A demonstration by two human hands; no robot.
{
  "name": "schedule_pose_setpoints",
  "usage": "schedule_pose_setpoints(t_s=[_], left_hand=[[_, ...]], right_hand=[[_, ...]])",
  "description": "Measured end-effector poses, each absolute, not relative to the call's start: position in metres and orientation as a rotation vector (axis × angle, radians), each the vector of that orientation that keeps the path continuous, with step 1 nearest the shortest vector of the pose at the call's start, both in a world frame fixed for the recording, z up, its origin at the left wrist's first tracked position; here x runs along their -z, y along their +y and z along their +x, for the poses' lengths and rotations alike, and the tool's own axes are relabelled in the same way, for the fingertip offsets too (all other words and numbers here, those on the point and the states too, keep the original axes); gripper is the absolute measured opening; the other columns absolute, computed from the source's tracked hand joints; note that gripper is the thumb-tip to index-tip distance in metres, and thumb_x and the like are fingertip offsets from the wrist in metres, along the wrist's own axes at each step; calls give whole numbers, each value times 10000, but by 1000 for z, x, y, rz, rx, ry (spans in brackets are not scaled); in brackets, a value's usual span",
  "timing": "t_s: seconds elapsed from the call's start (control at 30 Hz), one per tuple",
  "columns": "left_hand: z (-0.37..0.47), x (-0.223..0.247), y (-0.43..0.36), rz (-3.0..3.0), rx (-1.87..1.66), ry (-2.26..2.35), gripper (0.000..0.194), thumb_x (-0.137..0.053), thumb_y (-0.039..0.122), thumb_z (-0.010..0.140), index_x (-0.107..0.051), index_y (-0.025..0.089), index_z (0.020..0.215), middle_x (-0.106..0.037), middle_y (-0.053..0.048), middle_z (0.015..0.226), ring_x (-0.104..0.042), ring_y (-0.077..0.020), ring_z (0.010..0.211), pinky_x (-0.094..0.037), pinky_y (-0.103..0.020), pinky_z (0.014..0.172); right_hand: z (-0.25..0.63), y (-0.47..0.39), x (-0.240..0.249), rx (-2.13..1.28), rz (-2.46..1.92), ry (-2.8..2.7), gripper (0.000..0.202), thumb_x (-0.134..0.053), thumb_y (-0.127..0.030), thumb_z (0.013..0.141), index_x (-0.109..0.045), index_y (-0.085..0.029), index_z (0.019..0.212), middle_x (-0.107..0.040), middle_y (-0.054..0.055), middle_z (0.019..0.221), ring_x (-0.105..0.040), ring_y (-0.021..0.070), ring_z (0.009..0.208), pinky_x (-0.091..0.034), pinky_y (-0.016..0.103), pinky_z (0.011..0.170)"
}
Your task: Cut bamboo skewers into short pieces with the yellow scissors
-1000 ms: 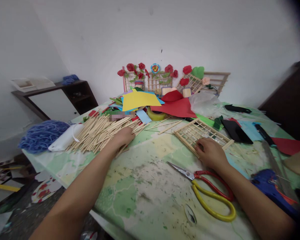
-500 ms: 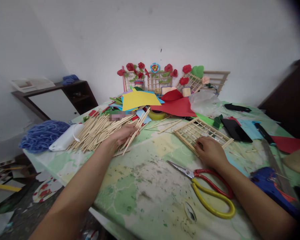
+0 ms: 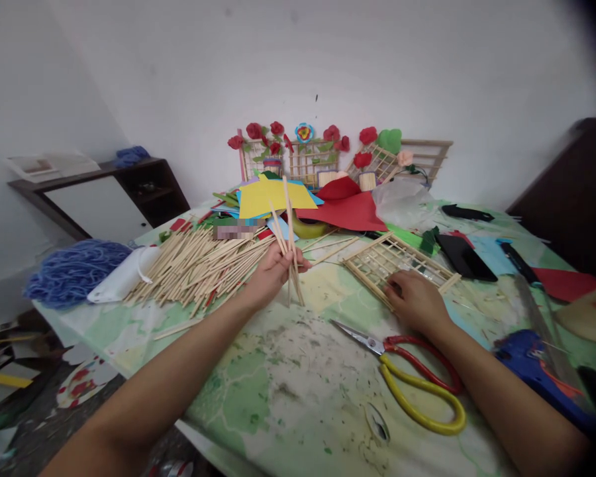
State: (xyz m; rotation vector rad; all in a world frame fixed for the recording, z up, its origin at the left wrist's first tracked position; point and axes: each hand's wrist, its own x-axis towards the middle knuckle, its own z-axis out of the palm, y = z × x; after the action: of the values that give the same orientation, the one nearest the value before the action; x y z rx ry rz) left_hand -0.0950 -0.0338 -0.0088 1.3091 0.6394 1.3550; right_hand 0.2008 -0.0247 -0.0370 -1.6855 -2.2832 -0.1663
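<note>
My left hand (image 3: 277, 268) is closed around a few thin wooden sticks (image 3: 292, 228), held up over the table beside a loose pile of similar sticks (image 3: 198, 265). They cross a little and point upward. My right hand (image 3: 414, 298) has curled fingers on the near edge of a small stick lattice (image 3: 372, 262), which lies flat on the table. Its fingertips are partly hidden. Close to my right wrist lie scissors (image 3: 417, 377) with one red and one yellow handle, their blades pointing to the left.
Coloured paper (image 3: 278, 199), red paper (image 3: 347, 209) and a tape roll (image 3: 308, 228) lie behind. Flower-decorated lattices (image 3: 312, 159) lean on the wall. Blue yarn (image 3: 74, 271) sits at left. At right are a black phone (image 3: 465, 257), a cutter (image 3: 519, 262) and a blue glue gun (image 3: 526, 351).
My left hand has moved right, away from the pile, carrying the sticks, which now stand more upright. My right hand stays at the lattice. The view has shifted slightly.
</note>
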Motion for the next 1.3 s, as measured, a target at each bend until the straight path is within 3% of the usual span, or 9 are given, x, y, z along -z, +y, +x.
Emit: schedule_pose_setpoints(t_s=[0.3, 0.47, 0.7, 0.9, 1.13, 1.3], left_hand=[[-94, 27, -25, 1405, -1243, 739, 196, -553, 329, 824, -446, 177, 886, -554, 14, 731, -536, -102, 692, -406, -239, 687], [-92, 28, -28, 1292, -1200, 764, 201, -595, 277, 785, -457, 176, 892, -563, 8, 750, -556, -105, 704, -423, -250, 701], [-103, 17, -23, 1320, -1400, 678, 275, -650, 189, 729, -483, 192, 947, -546, 9, 892, -585, -111, 796, -452, -291, 790], [-103, 23, -22, 1302, -1341, 668, 288, -643, 201, 747, -456, 195, 966, -561, -2, 918, -604, -129, 808, -445, -326, 814], [-99, 26, -24, 1328, -1279, 714, 337, -608, 224, 767, -445, 203, 1061, -535, 8, 861, -579, -115, 754, -440, -282, 742], [-112, 23, -13, 1298, -1354, 946, 234, -533, 170, 764, -481, 182, 992, -510, 6, 840, -512, -83, 631, -407, -224, 602]], right_hand=[[201, -25, 37, 175, -1697, -2282, 179, -453, -294, 804, -581, -190, 732, -619, 62, 791, -538, 200, 791, -328, 285, 660], [201, -26, 37, 189, -1698, -2273, 181, -457, -299, 801, -579, -190, 721, -611, 59, 770, -534, 198, 773, -324, 286, 642], [202, -24, 39, 193, -1679, -2281, 174, -463, -291, 793, -575, -190, 705, -613, 60, 765, -536, 196, 768, -322, 285, 640], [202, -24, 39, 189, -1693, -2286, 183, -450, -297, 804, -570, -193, 714, -616, 58, 777, -539, 198, 782, -328, 286, 651], [201, -24, 38, 192, -1687, -2285, 180, -456, -289, 795, -581, -191, 710, -615, 62, 778, -534, 193, 767, -328, 282, 647], [202, -23, 40, 189, -1679, -2289, 165, -465, -282, 781, -581, -190, 710, -614, 60, 766, -533, 195, 767, -324, 285, 649]])
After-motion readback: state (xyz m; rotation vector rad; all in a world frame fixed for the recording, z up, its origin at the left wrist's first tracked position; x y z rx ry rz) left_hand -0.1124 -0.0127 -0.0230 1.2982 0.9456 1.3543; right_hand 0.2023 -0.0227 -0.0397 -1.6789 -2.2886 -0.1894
